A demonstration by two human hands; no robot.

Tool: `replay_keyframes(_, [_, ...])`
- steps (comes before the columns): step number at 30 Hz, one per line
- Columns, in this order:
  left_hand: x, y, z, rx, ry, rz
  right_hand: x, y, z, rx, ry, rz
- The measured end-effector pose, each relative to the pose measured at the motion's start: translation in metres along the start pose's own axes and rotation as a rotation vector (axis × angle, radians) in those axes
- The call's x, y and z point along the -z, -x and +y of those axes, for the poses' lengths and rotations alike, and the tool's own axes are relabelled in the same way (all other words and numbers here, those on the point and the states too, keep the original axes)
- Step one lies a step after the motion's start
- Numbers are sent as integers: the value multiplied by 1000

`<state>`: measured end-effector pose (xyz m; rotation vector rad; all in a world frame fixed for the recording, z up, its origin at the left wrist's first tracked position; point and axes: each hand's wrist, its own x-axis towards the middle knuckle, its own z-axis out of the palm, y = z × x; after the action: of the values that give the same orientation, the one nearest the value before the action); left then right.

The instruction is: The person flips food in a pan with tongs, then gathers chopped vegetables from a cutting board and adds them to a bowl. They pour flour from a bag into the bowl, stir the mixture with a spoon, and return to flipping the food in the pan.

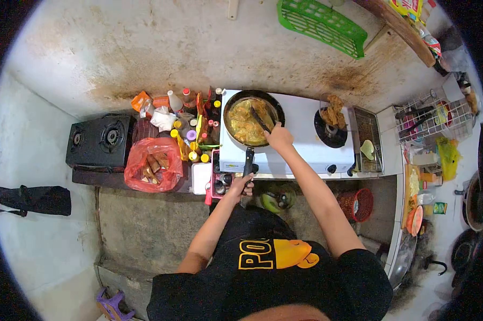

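Observation:
My left hand point(240, 188) is wrapped around the black handle of a frying pan point(249, 159) at the front of the white gas stove point(301, 125). The dark round pan sits over the stove's left burner. Inside it lies a yellow-brown, egg-like food point(240, 122) with a wet, glossy surface. My right hand point(279, 138), above the pan's right rim, is closed on a black spatula point(258, 116). The spatula's blade reaches into the food. On the stove's right side, browned fried pieces point(334, 113) rest beside the right burner point(330, 134).
Bottles and sauce packets point(190, 120) crowd the left side of the stove. Farther left are a red plastic bag point(155, 166) with brown pieces in it and a black two-burner stove point(100, 140). A wire dish rack point(433, 120) stands at right; a red basket point(363, 205) sits below.

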<state>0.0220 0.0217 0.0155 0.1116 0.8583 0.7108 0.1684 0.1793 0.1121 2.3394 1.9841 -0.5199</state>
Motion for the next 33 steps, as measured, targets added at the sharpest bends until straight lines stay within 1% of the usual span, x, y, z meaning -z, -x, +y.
replay_keyframes(2, [4, -4, 0, 26, 10, -7, -3, 2, 1, 10, 11, -3])
replay_keyframes(5, [-1, 1, 1, -1, -9, 14, -2, 4, 5, 5, 7, -23])
replay_keyframes(8, [0, 1, 1, 4, 2, -4, 0, 0, 2, 8, 3, 21])
replay_keyframes(11, [2, -1, -1, 17, 40, -14, 4, -4, -7, 74, 4, 56])
replay_keyframes(14, [-2, 4, 2, -6, 9, -8, 9, -9, -13, 94, 2, 38])
replay_keyframes(16, [-4, 7, 4, -6, 10, -2, 22, -10, -16, 150, 41, -28])
replay_keyframes(17, [-6, 8, 4, -2, 12, 4, 25, -10, -18, 148, 43, -28])
replay_keyframes(19, [-1, 2, 2, 13, 32, -21, 30, -11, -19, 216, 98, -71])
replay_keyframes(20, [1, -1, 0, 28, 52, -42, 31, -11, -20, 210, 101, -73])
replay_keyframes(21, [0, -1, -1, 40, 55, -4, 31, -10, -21, 238, 127, -92])
replay_keyframes(25, [-1, 0, -1, 13, 50, -15, 33, -6, -22, 327, 202, -138])
replay_keyframes(29, [1, -1, -3, 8, 42, -16, 34, 2, -19, 349, 199, -121])
replay_keyframes(31, [1, -1, -2, 5, 47, -11, 39, 7, -15, 393, 231, -20])
replay_keyframes(33, [0, -1, -2, -3, 42, -4, 55, 11, -9, 363, 223, -47])
